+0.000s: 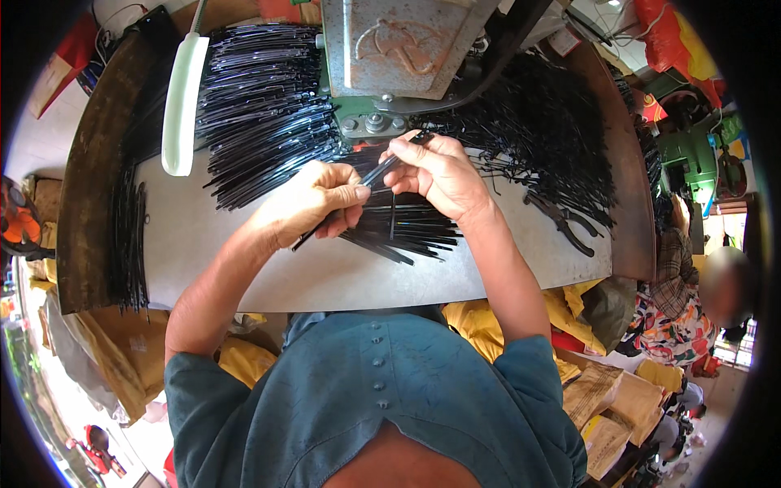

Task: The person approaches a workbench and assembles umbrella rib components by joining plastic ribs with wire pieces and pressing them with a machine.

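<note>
Between my two hands runs a thin black rod-like strip (379, 172), slanting up to the right just in front of the press. My left hand (319, 199) pinches its lower part with thumb and fingers, and a dark end sticks out below the fist. The fingers of my right hand (439, 175) close on the upper end near the green press base (374, 124). Beneath both hands a loose fan of similar black strips (399, 232) lies on the pale metal tabletop (277, 272). Whether my hands hold one strip or several, I cannot tell.
The grey press head (407, 49) stands at the far middle, a white lever (184, 106) to its left. Stacked strips (268, 122) lie left, a tangled black pile (545, 122) right. Dark-handled pliers (563, 224) rest near the right edge. Another person (675, 317) is farther right.
</note>
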